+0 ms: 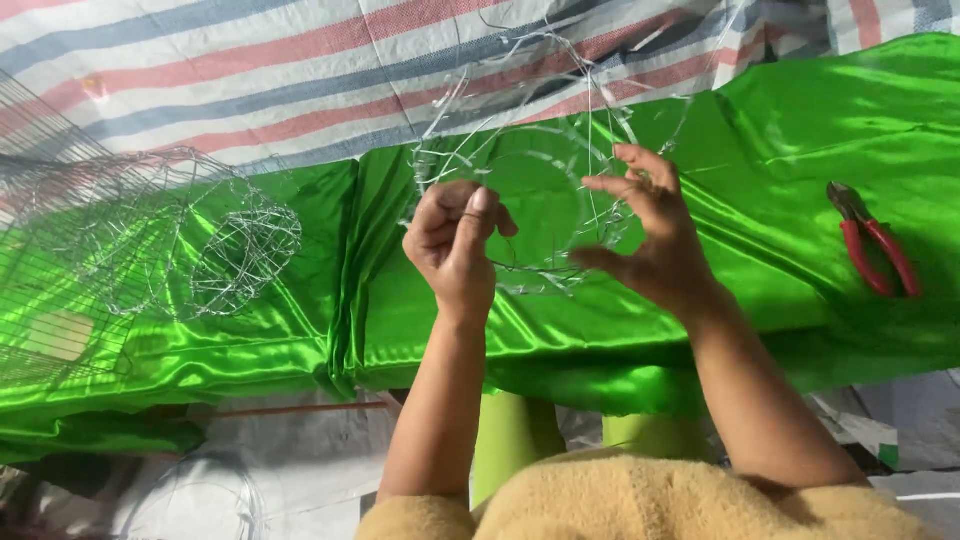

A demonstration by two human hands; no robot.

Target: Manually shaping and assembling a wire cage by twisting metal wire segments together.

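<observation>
A round wire frame point(545, 200) is held up above the middle of the worktop point(760, 300), clear of the green cloth point(300, 330), so that its loops can be reached from both sides. The left hand point(455, 240) is clenched on the lower rim of the frame; the right hand point(650, 225) is half open, fingertips pinching thin strands. Finished wire balls point(215, 240) are set aside toward the left edge, and red pliers point(875, 245) lie near the right edge, within reach.

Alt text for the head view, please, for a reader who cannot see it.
Left hand and right hand hold a thin silver wire frame above shiny green satin cloth. Red-handled pliers lie right; finished wire cages left.
</observation>
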